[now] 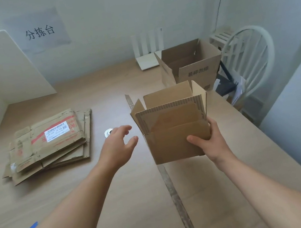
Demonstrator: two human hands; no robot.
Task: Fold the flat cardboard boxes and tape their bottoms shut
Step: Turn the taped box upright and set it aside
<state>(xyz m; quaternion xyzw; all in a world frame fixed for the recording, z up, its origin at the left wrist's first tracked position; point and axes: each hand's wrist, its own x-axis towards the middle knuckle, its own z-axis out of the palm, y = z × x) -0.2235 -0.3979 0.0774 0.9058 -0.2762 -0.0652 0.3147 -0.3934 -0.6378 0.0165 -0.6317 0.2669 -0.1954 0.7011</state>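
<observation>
Cardboard box (176, 129) looks light and stiff; your right hand (209, 141) pinches its near-right corner, left hand (117, 145) spread, holding nothing.

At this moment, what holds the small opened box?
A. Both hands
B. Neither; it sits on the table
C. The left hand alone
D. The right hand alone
D: the right hand grips the small box at its lower right corner with thumb and fingers, clear of the table, while the left hand is open and apart from it.
</observation>
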